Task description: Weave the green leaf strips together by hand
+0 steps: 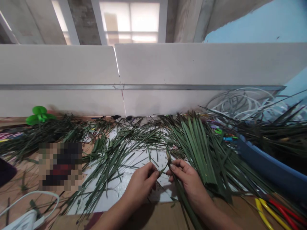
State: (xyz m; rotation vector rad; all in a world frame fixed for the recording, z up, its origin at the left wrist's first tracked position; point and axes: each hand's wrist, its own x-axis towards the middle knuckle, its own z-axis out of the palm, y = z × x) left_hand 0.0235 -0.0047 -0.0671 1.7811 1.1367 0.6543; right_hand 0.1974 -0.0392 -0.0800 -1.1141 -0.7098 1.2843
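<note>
Between my two hands, over the middle of the white work surface [120,183], is a long green leaf [182,195]. My right hand [189,182] is closed around it near its narrow upper end, and the rest trails down toward the front edge. The fingers of my left hand [144,179] pinch a thin strip [164,168] at the leaf's tip. Just right of my right hand lies a thick bundle of long green leaves [199,143]. Left of my left hand, many cut thin strips [107,169] are spread over the surface.
At right stands a blue basin [271,159] with dark leaves in it. Yellow-handled pliers [263,210] and a red-handled tool [285,212] lie at front right. A power strip [26,220] is at front left, a green plastic piece [39,115] at back left. White panels [192,64] rise behind.
</note>
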